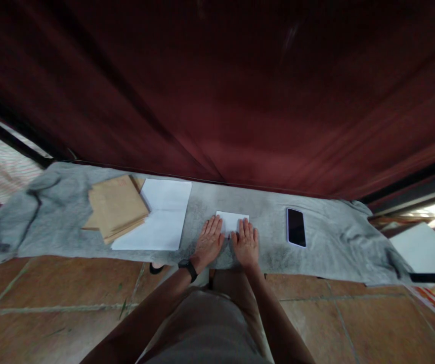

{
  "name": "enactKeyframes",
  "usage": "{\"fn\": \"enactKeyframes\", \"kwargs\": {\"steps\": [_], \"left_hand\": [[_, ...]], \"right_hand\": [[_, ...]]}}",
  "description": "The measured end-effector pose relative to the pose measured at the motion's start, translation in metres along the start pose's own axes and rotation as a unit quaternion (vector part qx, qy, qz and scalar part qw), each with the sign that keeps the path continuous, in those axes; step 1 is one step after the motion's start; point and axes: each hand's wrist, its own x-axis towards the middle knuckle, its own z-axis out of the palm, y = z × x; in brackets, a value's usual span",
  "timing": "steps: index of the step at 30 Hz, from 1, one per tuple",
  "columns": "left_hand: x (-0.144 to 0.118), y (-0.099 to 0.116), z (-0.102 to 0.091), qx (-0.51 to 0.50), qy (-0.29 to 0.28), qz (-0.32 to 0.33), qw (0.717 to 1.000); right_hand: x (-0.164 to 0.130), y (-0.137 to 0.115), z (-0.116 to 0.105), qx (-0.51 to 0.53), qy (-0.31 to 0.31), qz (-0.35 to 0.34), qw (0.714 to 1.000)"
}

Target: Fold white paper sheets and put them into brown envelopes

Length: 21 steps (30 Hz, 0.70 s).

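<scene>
A small folded white paper [231,220] lies on a grey cloth [316,253] spread over the surface in front of me. My left hand [209,241] lies flat with its fingers over the paper's left edge; a black watch sits on that wrist. My right hand [246,244] presses flat on the paper's lower right part. Both hands have their fingers stretched out and close together, side by side.
To the left lie a larger white sheet [163,215] and a stack of brown envelopes [116,206] partly over it. A dark phone [296,227] lies to the right of my hands. A red curtain [240,91] hangs behind. Another white sheet [424,248] is at far right.
</scene>
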Motion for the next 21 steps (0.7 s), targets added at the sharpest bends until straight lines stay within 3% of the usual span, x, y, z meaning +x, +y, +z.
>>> {"fn": "enactKeyframes", "kwargs": {"steps": [7,11,14,17,19,21], "left_hand": [[0.024,0.003,0.004,0.001,-0.013,-0.005,1.0],[0.015,-0.001,0.002,0.007,-0.011,-0.018,1.0],[0.003,-0.013,-0.011,0.001,0.0,-0.016,1.0],[-0.004,-0.05,-0.045,0.004,0.051,-0.053,0.997],[-0.008,-0.095,-0.078,0.022,0.11,-0.15,0.982],[-0.014,-0.148,-0.112,0.046,0.165,-0.294,0.94]], "right_hand": [[-0.003,0.004,0.004,-0.001,0.018,0.001,1.0],[-0.006,0.009,0.005,0.0,0.026,0.003,1.0],[-0.007,0.011,0.005,0.001,0.028,0.001,1.0],[-0.009,0.012,0.005,0.004,0.031,-0.01,0.999],[-0.01,0.013,0.006,0.009,0.036,-0.017,0.999],[-0.01,0.013,0.006,0.011,0.039,-0.019,0.999]]}}
